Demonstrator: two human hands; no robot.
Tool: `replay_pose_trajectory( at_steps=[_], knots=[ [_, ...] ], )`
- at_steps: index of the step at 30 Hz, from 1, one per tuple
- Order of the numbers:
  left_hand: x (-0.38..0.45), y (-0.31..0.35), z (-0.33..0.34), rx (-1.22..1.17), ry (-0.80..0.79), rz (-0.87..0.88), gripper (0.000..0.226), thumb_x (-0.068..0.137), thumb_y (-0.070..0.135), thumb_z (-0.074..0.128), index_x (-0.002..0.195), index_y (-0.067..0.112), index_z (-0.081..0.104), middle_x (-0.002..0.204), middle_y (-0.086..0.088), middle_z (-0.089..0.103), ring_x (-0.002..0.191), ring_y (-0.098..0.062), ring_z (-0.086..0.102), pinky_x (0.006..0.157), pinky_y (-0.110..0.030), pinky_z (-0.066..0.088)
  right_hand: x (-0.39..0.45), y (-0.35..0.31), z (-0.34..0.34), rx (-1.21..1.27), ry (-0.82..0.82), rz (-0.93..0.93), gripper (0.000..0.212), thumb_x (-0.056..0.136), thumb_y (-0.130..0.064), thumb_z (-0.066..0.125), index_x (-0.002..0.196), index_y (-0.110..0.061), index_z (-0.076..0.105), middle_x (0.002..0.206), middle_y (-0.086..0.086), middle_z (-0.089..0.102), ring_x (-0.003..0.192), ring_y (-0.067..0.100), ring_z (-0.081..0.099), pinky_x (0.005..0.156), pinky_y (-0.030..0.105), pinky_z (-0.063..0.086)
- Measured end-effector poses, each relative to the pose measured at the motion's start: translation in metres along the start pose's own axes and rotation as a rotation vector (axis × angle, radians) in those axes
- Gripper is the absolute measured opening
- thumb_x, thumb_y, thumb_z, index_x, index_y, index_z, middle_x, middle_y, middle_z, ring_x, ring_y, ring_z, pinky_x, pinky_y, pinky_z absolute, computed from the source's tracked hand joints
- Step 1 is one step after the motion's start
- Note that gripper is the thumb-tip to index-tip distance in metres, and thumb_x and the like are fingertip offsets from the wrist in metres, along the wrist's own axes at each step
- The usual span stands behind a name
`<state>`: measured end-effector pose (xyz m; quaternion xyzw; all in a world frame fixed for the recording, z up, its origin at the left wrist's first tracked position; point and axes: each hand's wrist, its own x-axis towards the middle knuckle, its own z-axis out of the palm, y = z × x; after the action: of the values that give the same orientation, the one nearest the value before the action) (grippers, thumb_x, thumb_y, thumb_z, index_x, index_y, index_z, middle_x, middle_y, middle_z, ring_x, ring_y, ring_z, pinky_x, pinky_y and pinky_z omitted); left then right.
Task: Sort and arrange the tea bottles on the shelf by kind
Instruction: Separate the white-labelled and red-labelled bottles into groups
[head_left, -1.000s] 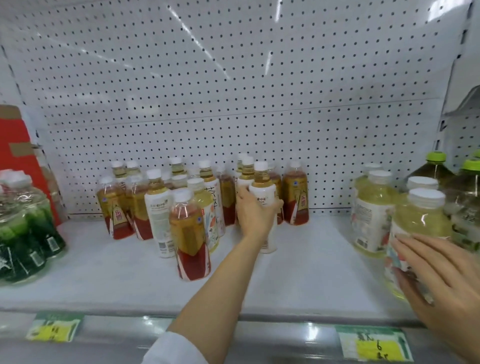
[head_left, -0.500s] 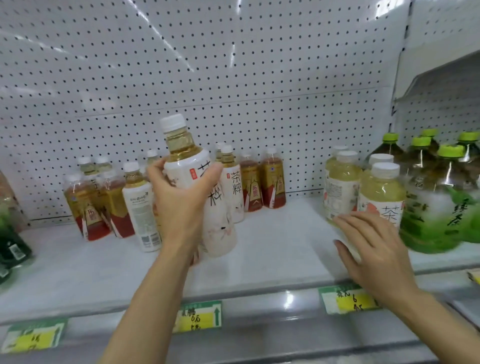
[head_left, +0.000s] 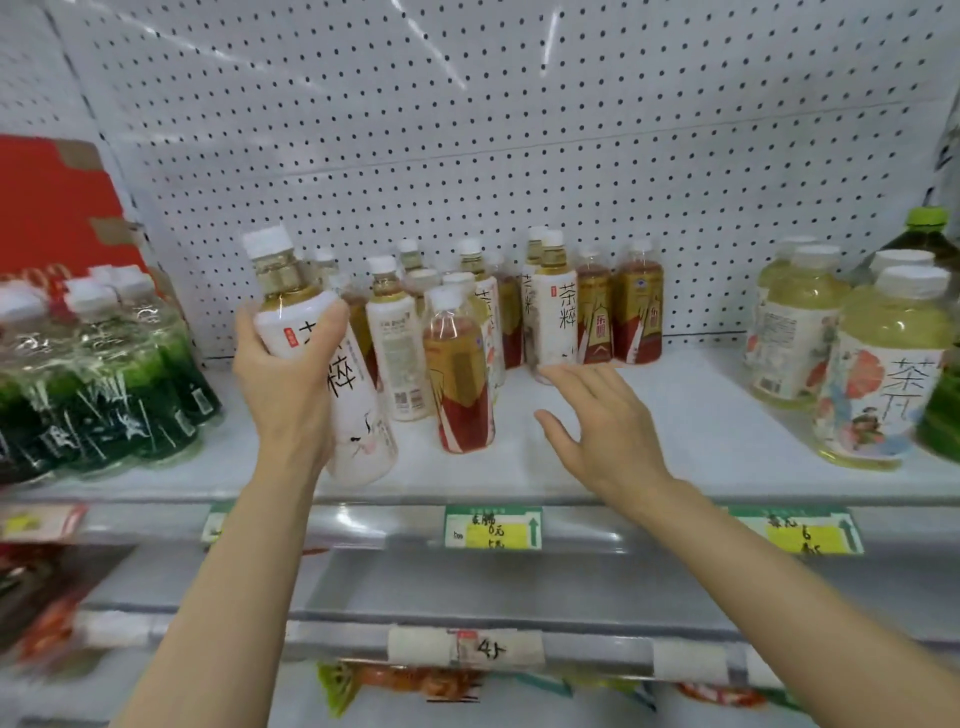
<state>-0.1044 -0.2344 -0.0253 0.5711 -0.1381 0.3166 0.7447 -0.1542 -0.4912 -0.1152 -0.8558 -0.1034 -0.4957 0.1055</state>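
Note:
My left hand (head_left: 283, 379) grips a white-labelled tea bottle (head_left: 353, 410) with black characters, lifted and tilted above the front of the white shelf (head_left: 675, 447). My right hand (head_left: 602, 431) hovers open over the shelf, fingers stretched toward another white-labelled bottle (head_left: 556, 312) standing near the back. A red-and-gold labelled bottle (head_left: 460, 379) stands alone in front of the mixed cluster. More red-and-gold bottles (head_left: 636, 312) stand at the back right of the cluster, and one white bottle (head_left: 397, 338) shows its back label.
Shrink-wrapped green bottles (head_left: 104, 384) fill the left end. Large pale-yellow tea bottles (head_left: 883, 374) and dark green-capped ones (head_left: 930, 234) stand at the right. A red box (head_left: 52, 208) sits far left. Price tags (head_left: 493, 527) line the shelf's front rail.
My left hand has carried the white-labelled bottle leftward and lower. My right hand left the large bottles on the right and moved toward the middle cluster. The view swung left.

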Motion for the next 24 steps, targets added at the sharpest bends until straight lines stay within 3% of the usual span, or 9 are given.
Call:
replay_pose_trajectory(
  at_steps=[3, 8, 12, 15, 19, 24],
  knots=[
    [0.013, -0.012, -0.017, 0.041, -0.044, -0.027, 0.033, 0.076, 0.027, 0.083, 0.091, 0.027, 0.055, 0.084, 0.006, 0.065, 0.07, -0.007, 0.066, 0.063, -0.028, 0.057, 0.016, -0.012, 0.022, 0.0, -0.037, 0.032, 0.042, 0.086, -0.025, 0.071, 0.124, -0.007, 0.064, 0.115, 0.005, 0.068, 0.104, 0.024, 0.06, 0.088, 0.035, 0.05],
    [0.038, -0.037, -0.035, 0.069, -0.189, -0.075, 0.033, 0.073, 0.038, 0.082, 0.095, 0.036, 0.058, 0.096, -0.002, 0.067, 0.087, -0.025, 0.068, 0.076, -0.045, 0.058, 0.043, 0.006, 0.04, -0.132, -0.077, 0.086, 0.042, 0.082, -0.02, 0.076, 0.12, -0.007, 0.065, 0.11, 0.007, 0.069, 0.1, 0.028, 0.063, 0.084, 0.038, 0.054],
    [0.059, -0.054, -0.035, 0.071, -0.256, -0.063, 0.034, 0.065, 0.046, 0.083, 0.091, 0.042, 0.062, 0.093, 0.007, 0.07, 0.087, -0.019, 0.069, 0.075, -0.041, 0.055, 0.05, 0.033, 0.044, -0.252, -0.106, 0.2, 0.039, 0.082, -0.019, 0.074, 0.118, -0.008, 0.065, 0.106, 0.007, 0.07, 0.097, 0.029, 0.062, 0.078, 0.038, 0.054],
    [0.071, -0.07, -0.032, 0.076, -0.301, -0.068, 0.039, 0.064, 0.053, 0.077, 0.096, 0.038, 0.064, 0.1, 0.0, 0.072, 0.094, -0.027, 0.07, 0.08, -0.047, 0.057, 0.052, 0.057, 0.045, -0.275, -0.156, 0.356, 0.034, 0.089, -0.023, 0.067, 0.12, -0.011, 0.063, 0.112, 0.005, 0.067, 0.103, 0.027, 0.058, 0.079, 0.037, 0.05],
    [0.078, -0.085, -0.022, 0.06, -0.317, -0.062, 0.039, 0.066, 0.049, 0.076, 0.1, 0.037, 0.062, 0.098, 0.006, 0.07, 0.09, -0.018, 0.068, 0.075, -0.038, 0.054, 0.065, 0.099, 0.048, -0.286, -0.184, 0.61, 0.049, 0.094, -0.029, 0.06, 0.138, -0.012, 0.047, 0.129, 0.011, 0.057, 0.118, 0.03, 0.049, 0.093, 0.038, 0.043],
    [0.079, -0.109, -0.01, 0.006, -0.263, -0.079, 0.019, 0.088, 0.017, 0.071, 0.101, 0.03, 0.065, 0.088, 0.013, 0.071, 0.08, -0.006, 0.069, 0.068, -0.03, 0.06, 0.085, 0.151, 0.063, -0.149, -0.154, 0.796, 0.084, 0.093, -0.031, 0.063, 0.157, -0.029, 0.009, 0.141, 0.022, 0.04, 0.124, 0.041, 0.042, 0.106, 0.049, 0.036]
  ],
)
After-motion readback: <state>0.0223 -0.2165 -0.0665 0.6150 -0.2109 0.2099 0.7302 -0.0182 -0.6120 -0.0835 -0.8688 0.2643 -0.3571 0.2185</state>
